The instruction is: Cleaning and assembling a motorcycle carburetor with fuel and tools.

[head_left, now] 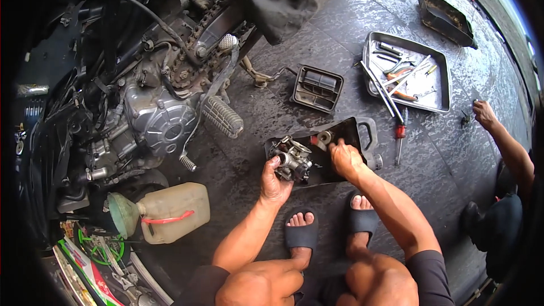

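Note:
My left hand (274, 184) grips a metal carburetor (293, 161) over the near left side of a dark cut-open jerrycan (359, 127). The jerrycan lies on the floor in front of my feet, its handle on the right. My right hand (347, 160) reaches over its right part with the fingers curled together. What they hold, if anything, is hidden. Just left of those fingers shows a small round metal part (324, 137) with something reddish beside it.
A partly stripped motorcycle engine (164, 119) stands at left. Nearby lies a pale jug (178, 212) with a green funnel (123, 215). Beyond are a black air-filter box (317, 89), a metal tool tray (446, 88) and a red-handled screwdriver (400, 131). Another person's hand (484, 114) reaches in at right.

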### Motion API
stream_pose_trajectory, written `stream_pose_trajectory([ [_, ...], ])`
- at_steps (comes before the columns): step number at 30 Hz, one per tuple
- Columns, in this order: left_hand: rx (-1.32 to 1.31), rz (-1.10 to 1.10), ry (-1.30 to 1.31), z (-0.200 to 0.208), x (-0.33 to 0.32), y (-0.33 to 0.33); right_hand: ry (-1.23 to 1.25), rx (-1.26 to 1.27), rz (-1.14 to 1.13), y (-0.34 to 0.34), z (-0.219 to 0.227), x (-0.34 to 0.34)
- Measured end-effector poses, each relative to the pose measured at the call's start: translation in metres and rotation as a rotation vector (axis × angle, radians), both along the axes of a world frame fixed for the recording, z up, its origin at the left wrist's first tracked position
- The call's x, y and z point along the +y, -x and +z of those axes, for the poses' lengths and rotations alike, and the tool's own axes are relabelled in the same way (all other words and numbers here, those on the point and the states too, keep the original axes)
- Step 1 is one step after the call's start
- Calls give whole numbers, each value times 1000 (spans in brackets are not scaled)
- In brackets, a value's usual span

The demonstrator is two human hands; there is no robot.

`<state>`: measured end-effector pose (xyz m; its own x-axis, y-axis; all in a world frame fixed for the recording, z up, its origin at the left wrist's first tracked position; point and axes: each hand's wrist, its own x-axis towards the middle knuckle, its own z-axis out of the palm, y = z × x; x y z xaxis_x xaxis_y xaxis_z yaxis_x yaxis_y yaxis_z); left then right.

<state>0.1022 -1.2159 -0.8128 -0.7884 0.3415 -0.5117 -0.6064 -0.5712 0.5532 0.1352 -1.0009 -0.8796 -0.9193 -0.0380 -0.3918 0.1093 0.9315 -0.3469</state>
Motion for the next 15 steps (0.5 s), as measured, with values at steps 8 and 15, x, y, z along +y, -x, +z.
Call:
stream_pose_trajectory([
  [8, -74, 29, -31, 4, 3, 1, 231, 3, -88, -6, 13, -4],
  [15, 96, 28, 121, 2, 5, 1, 362, -25, -239, -13, 62, 6],
])
